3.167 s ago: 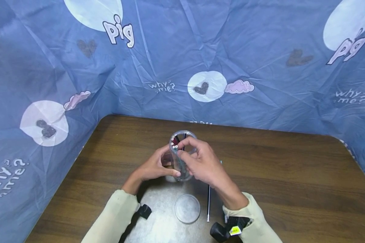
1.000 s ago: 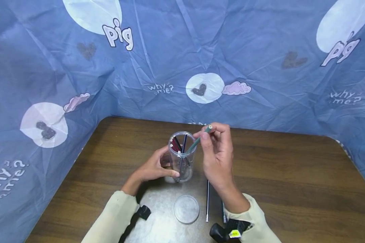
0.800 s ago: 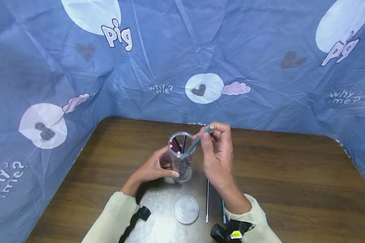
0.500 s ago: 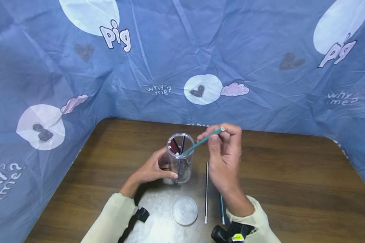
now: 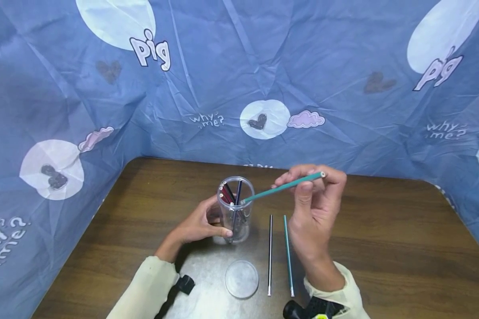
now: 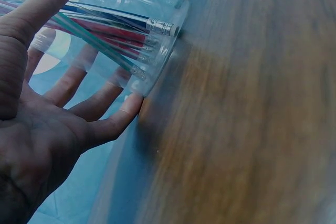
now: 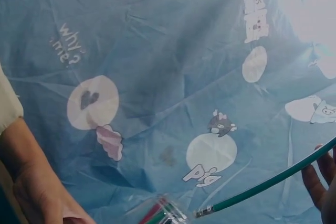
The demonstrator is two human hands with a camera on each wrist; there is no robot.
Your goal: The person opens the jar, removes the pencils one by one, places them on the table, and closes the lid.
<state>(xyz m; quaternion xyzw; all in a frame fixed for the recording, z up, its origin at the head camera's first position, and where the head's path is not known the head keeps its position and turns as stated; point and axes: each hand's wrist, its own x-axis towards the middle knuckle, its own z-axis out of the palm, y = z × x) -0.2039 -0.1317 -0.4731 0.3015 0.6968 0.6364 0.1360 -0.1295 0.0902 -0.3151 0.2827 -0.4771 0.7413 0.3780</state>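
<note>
My left hand [image 5: 201, 221] grips a clear plastic jar [image 5: 245, 232] from its left side, the thumb across the front. Several pencils [image 5: 228, 193], red, black and dark blue, lean inside it; in the left wrist view their eraser ends [image 6: 163, 27] point to the jar's bottom, and a green pencil [image 6: 100, 45] is among them. Between thumb and fingers my right hand [image 5: 317, 208] pinches a teal pencil [image 5: 281, 188], slanted to the right of the jar. Its eraser end sits right at the jar's rim, as the right wrist view also shows beside the eraser tip [image 7: 203, 211].
On the wooden table [image 5: 383, 230] a black pencil [image 5: 270, 257] and a teal pencil [image 5: 288, 257] lie side by side right of a round clear lid [image 5: 241, 279]. A blue printed cloth [image 5: 199, 79] rises behind the table and along its left.
My right hand has drawn the teal pencil up out of the jar and moved right with it, uncovering the two pencils on the table. My left hand has kept its grip on the jar.
</note>
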